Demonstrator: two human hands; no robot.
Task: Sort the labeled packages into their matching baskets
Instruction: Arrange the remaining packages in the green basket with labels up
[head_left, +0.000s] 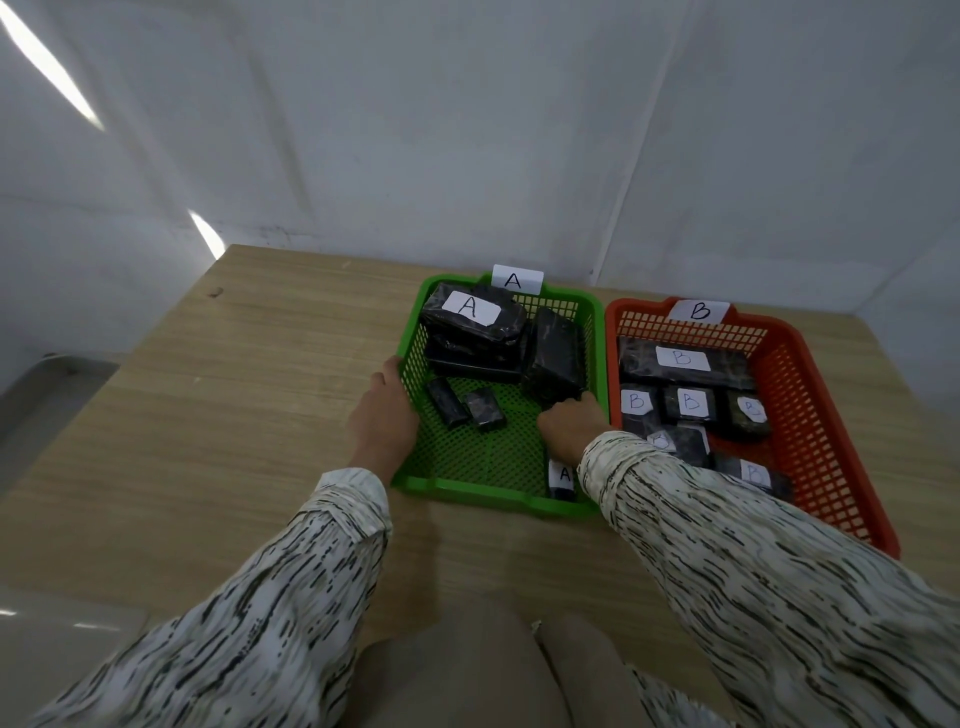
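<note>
Hands, two: left hand (387, 415) rests outstretched against the green basket's (467, 491) left wall. Right hand (571, 423) is curled inside it beside a large package (553, 353); grip cannot be told. Green basket, tag A (514, 280): six black packages visible. Red basket (821, 415), tag B (698, 310): six, partly behind the right sleeve (727, 545). Wooden surface (234, 389).

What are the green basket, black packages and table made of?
Green mesh basket: likely moulded plastic, glossy rim, regular holes. Black wrapped packages: apparently shiny plastic film, crinkled, glinting; contents hidden. Light brown table: matte wood grain, possibly laminate.
</note>
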